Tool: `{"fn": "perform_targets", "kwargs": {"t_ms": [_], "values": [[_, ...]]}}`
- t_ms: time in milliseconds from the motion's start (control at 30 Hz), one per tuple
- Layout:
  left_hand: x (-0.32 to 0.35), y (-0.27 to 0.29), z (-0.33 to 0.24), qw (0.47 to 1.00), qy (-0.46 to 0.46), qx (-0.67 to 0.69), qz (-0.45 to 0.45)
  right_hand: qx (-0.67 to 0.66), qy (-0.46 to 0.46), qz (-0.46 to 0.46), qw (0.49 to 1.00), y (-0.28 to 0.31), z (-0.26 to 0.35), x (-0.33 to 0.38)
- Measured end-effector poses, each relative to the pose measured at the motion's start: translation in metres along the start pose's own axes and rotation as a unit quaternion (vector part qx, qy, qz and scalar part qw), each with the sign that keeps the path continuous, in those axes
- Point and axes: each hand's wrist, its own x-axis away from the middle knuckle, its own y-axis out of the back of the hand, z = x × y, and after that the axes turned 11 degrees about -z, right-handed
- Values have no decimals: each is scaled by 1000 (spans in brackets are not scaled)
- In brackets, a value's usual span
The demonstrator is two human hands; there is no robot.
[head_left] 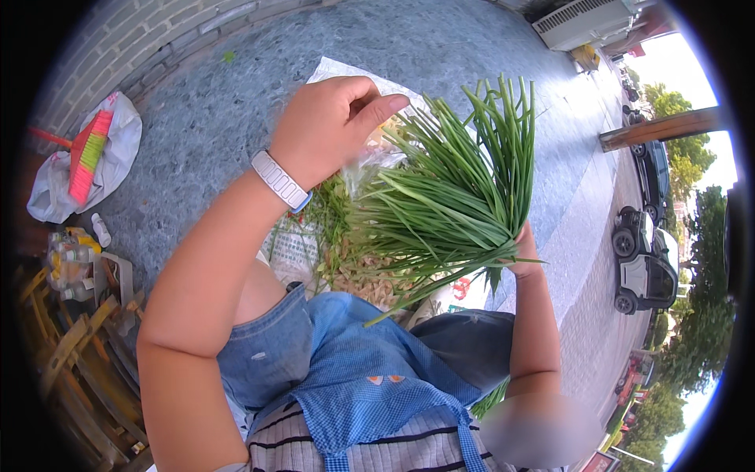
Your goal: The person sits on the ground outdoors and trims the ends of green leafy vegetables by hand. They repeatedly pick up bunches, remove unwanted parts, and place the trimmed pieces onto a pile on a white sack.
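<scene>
A large bunch of long green chives (464, 181) fans out in front of me. My right hand (525, 250) is wrapped round its gathered end, at the right. Most of those fingers are hidden behind the stalks. My left hand (330, 130), with a pale watch band on the wrist, is raised at the upper left of the bunch. Its fingers are curled in and the thumb reaches toward the chive tips. Whatever it pinches, if anything, is hidden. Below lies a heap of green and brownish plant trimmings (358, 271) on printed white sacking (295, 250).
A red and yellow-green broom head (88, 157) rests on a white plastic bag (126, 130) by the brick wall. Plastic bottles (71, 263) and wooden slats (75, 346) stand at the left. More green stalks (491, 401) show beside my right thigh. Parked vehicles (646, 259) are at the far right.
</scene>
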Motion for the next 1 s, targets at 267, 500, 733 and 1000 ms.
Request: {"fn": "perform_targets", "kwargs": {"t_ms": [267,500,733,1000], "values": [[5,-17,8,995,-69,57,40,-6,-6,21,1000,-4,-1,0],[7,-23,15,990,-127,53,18,2,2,19,1000,-1,-3,0],[10,-25,14,984,-25,174,8,0,-13,3,1000,-4,2,0],[-2,-13,25,966,71,237,-74,-1,-17,-7,1000,5,-2,1]]}}
